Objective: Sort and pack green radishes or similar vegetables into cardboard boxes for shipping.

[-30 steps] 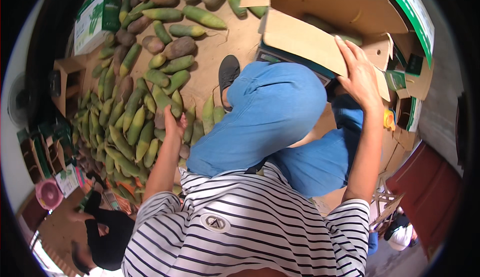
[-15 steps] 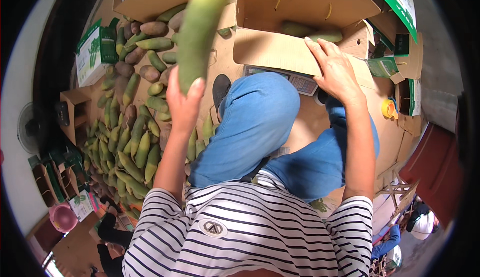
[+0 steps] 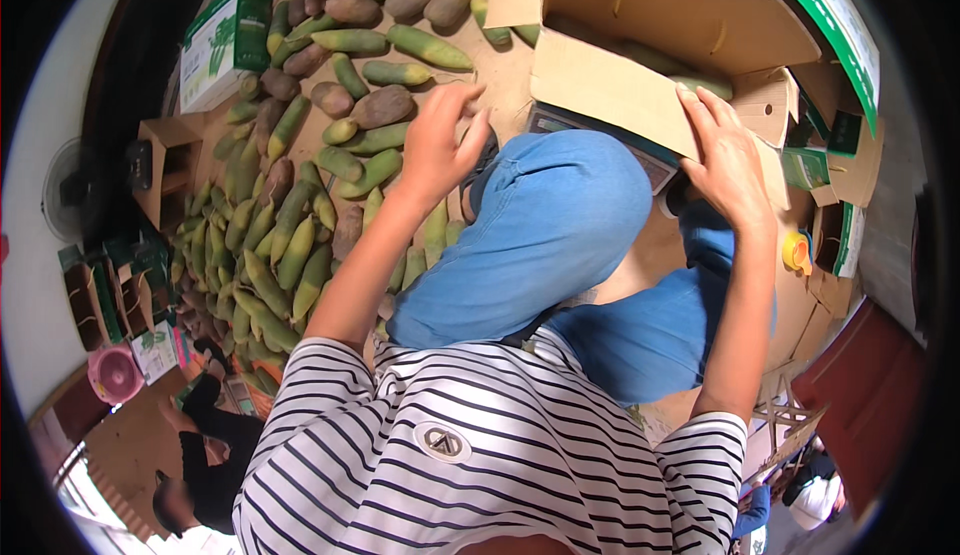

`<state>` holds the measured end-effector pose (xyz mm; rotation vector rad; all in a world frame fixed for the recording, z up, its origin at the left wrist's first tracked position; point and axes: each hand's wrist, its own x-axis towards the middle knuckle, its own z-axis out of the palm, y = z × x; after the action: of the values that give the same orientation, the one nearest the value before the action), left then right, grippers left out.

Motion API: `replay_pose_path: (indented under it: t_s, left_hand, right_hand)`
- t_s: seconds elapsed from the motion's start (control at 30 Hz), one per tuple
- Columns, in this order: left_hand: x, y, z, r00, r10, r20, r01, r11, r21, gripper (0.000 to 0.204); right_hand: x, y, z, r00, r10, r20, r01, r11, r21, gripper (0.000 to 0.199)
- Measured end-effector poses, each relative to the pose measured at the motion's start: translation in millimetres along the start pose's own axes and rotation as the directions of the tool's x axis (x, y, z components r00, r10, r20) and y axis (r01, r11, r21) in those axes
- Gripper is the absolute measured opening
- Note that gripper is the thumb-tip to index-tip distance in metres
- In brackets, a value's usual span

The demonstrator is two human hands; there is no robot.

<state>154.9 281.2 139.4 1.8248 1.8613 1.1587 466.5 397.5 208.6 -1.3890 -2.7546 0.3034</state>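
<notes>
Brown flooring (image 3: 508, 87) spreads out around the open carton (image 3: 680, 0), which serves as landmark for everything else. Left of it, long green vegetables (image 3: 430, 47) lie scattered, then crowd into a dense heap (image 3: 265, 245) farther left and nearer the wearer; a few more lie inside it, partly hidden by its front flap (image 3: 610, 90). The left hand (image 3: 445, 143) hovers to the carton's left, fingers parted and holding nothing visible. The right hand (image 3: 725, 165) lies over the flap's edge; whether it pinches the cardboard I cannot tell. Pressing hard there could crease the flap or tip the carton toward the knee, and if the flap sprang up, it might knock a vegetable being lowered in. Beyond the carton's right side rises a grey wall (image 3: 900, 240); far to its lower left, a dark-clothed co-worker (image 3: 225, 455) bends, and a reddish panel (image 3: 855, 395) stands to its lower right.
</notes>
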Motion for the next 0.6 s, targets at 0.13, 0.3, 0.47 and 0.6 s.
replay_pose_path:
  t_s: [0.13, 0.3, 0.47, 0.6]
  left_hand:
    - [-84, -93, -4, 0.903, -0.426, -0.055, 0.421, 0.903, -0.089, 0.020]
    - [-161, -225, -44, 0.665, -0.687, -0.291, 0.714, 0.700, -0.019, 0.024]
    - [-171, -280, -57, 0.144, -0.976, -0.161, 0.880, 0.201, -0.430, 0.031]
    - [-156, -288, -41, -0.047, -0.999, 0.001, 0.824, -0.040, -0.565, 0.046]
  right_hand:
    - [-2, 2, -2, 1.000, 0.015, 0.022, -0.016, 1.000, 0.010, 0.073]
    - [4, 1, 0, 1.000, 0.017, 0.021, -0.018, 0.999, 0.028, 0.071]
    - [3, -3, 0, 0.999, 0.034, 0.014, -0.034, 0.999, -0.006, 0.072]
    - [5, -5, 0, 0.997, 0.060, 0.044, -0.060, 0.998, -0.008, 0.071]
